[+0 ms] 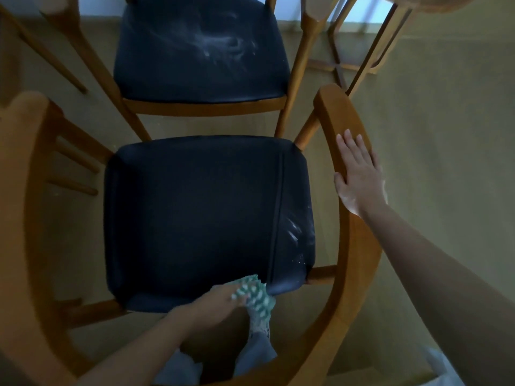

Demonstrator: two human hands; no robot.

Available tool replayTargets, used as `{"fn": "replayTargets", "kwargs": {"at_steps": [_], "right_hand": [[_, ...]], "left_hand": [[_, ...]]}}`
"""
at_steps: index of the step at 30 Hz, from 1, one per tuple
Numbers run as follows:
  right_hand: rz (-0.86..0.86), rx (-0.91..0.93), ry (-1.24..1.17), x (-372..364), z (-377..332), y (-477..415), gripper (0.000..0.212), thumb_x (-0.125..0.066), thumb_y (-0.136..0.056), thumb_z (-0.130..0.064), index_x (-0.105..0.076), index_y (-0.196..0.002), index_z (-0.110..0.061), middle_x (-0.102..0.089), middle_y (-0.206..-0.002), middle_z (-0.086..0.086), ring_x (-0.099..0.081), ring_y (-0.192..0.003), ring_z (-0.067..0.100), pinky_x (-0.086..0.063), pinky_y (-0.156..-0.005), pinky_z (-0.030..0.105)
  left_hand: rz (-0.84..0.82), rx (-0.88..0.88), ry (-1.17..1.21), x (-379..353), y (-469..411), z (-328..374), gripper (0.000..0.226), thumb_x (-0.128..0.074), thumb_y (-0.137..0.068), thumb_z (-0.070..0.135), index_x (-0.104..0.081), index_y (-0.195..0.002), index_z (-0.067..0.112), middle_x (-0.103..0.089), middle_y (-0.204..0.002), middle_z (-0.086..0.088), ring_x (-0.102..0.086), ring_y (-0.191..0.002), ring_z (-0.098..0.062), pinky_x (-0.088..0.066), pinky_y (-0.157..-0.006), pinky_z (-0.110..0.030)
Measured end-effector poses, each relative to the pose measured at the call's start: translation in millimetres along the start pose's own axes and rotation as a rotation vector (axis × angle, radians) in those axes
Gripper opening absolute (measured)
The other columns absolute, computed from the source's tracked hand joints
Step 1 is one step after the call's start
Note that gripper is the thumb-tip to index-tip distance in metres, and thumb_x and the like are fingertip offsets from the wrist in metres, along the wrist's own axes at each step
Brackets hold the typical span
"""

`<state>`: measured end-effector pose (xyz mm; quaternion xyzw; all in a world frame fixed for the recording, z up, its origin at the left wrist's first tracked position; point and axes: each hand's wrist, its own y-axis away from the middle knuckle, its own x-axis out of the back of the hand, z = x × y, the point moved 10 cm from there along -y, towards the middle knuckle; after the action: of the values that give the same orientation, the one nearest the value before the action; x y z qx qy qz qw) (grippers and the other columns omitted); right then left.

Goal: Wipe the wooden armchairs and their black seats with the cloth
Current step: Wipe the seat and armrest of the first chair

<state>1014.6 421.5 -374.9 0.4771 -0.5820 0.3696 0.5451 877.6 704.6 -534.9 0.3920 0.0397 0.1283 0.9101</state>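
I look down on a wooden armchair with a curved back rail (359, 246) and a black seat (195, 218). White dust smears mark the seat near its right edge. My left hand (223, 298) grips a green-and-white patterned cloth (255, 295) at the seat's near edge. My right hand (359, 174) rests flat, fingers straight, on the chair's right arm rail. Beyond it stands a second wooden armchair with a black seat (200, 51) streaked with white dust.
Legs and rails of more wooden chairs (362, 45) crowd the top left and top right. The floor (446, 135) is tan carpet, open to the right. My trouser legs and a sock show below the cloth, behind the near chair.
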Motion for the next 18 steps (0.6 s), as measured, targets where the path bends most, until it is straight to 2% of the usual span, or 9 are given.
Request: {"fn": "replayTargets", "kwargs": {"at_steps": [3, 6, 8, 10, 13, 15, 18], "right_hand": [[-0.007, -0.002, -0.003, 0, -1, 0, 0.069, -0.046, -0.095, -0.022, -0.006, -0.151, -0.022, 0.001, -0.158, -0.002, 0.013, -0.14, 0.009, 0.009, -0.114, 0.034], [-0.011, 0.003, -0.002, 0, -2, 0, 0.07, -0.045, -0.095, -0.022, -0.003, -0.15, -0.023, 0.007, -0.156, -0.006, 0.016, -0.139, 0.007, 0.011, -0.114, 0.033], [-0.02, 0.006, 0.004, -2, -1, -1, 0.07, -0.044, -0.095, -0.023, 0.0, -0.15, -0.024, 0.013, -0.152, -0.01, 0.018, -0.139, 0.007, 0.014, -0.113, 0.031], [-0.014, 0.006, -0.01, -3, 1, -1, 0.069, -0.043, -0.095, -0.024, -0.001, -0.15, -0.026, 0.013, -0.151, -0.012, 0.018, -0.139, 0.006, 0.016, -0.113, 0.029], [0.024, 0.008, -0.038, -3, 3, -3, 0.068, -0.039, -0.09, -0.028, -0.006, -0.15, -0.027, 0.006, -0.152, -0.013, 0.011, -0.142, 0.006, 0.014, -0.113, 0.025], [0.042, 0.004, -0.062, -3, 5, -4, 0.069, -0.039, -0.088, -0.028, -0.008, -0.15, -0.028, 0.003, -0.152, -0.014, 0.009, -0.142, 0.005, 0.013, -0.113, 0.024], [0.05, -0.003, -0.081, -3, 6, -6, 0.069, -0.04, -0.087, -0.026, -0.01, -0.15, -0.028, 0.003, -0.152, -0.015, 0.007, -0.143, 0.005, 0.012, -0.114, 0.025]], "left_hand": [[0.179, -0.089, 0.313, 66, -8, 47, 0.023, -0.038, -0.1, 0.018, -0.056, -0.114, 0.018, -0.063, -0.104, 0.008, -0.061, -0.091, -0.003, -0.047, -0.077, -0.012], [0.373, -0.239, 0.354, 145, -30, 107, 0.031, -0.037, -0.1, 0.015, -0.052, -0.126, 0.007, -0.062, -0.111, 0.001, -0.06, -0.096, -0.008, -0.048, -0.079, -0.01], [0.466, -0.359, 0.249, 190, -51, 152, 0.035, -0.036, -0.101, 0.014, -0.045, -0.134, 0.008, -0.055, -0.121, 0.0, -0.054, -0.109, -0.012, -0.042, -0.085, -0.007], [0.535, -0.444, 0.069, 224, -86, 186, 0.039, -0.035, -0.102, 0.017, -0.04, -0.139, 0.009, -0.051, -0.128, -0.002, -0.048, -0.121, -0.017, -0.036, -0.091, -0.012], [0.589, -0.414, -0.229, 249, -156, 200, 0.043, -0.035, -0.102, 0.021, -0.032, -0.144, 0.014, -0.037, -0.147, -0.007, -0.032, -0.137, -0.021, -0.021, -0.104, -0.017], [0.575, -0.343, -0.475, 242, -200, 196, 0.045, -0.033, -0.103, 0.024, -0.027, -0.147, 0.016, -0.025, -0.154, -0.005, -0.018, -0.144, -0.021, -0.01, -0.113, -0.026], [0.611, -0.239, -0.764, 221, -228, 183, 0.049, -0.027, -0.103, 0.03, -0.017, -0.15, 0.02, -0.008, -0.159, 0.0, -0.001, -0.146, -0.019, 0.005, -0.117, -0.037]]}}
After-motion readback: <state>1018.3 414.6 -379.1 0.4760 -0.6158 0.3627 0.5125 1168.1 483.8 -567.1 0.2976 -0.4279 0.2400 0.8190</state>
